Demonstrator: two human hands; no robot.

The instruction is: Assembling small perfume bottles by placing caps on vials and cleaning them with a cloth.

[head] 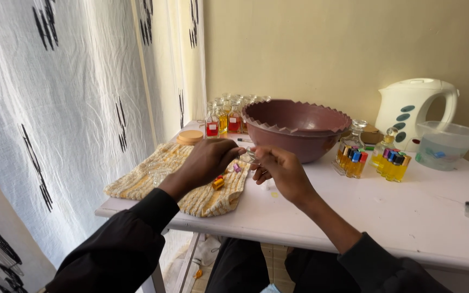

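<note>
My left hand (204, 161) and my right hand (279, 168) meet just in front of a large brown bowl (294, 127). Together they pinch a small clear glass bottle (248, 156) between the fingertips. Both hands hover over the right end of a yellow knitted cloth (164, 173) on the white table (386, 211). A small amber bottle with a red cap (218, 183) and a tiny purple piece (236, 167) lie on the cloth under the hands.
Glass bottles with red and amber liquid (225, 118) stand behind the bowl. Small yellow bottles with coloured caps (373, 160), a white kettle (416, 108), a clear measuring jug (446, 145) and a round wooden lid (190, 137) are also on the table. A curtain (66, 108) hangs left.
</note>
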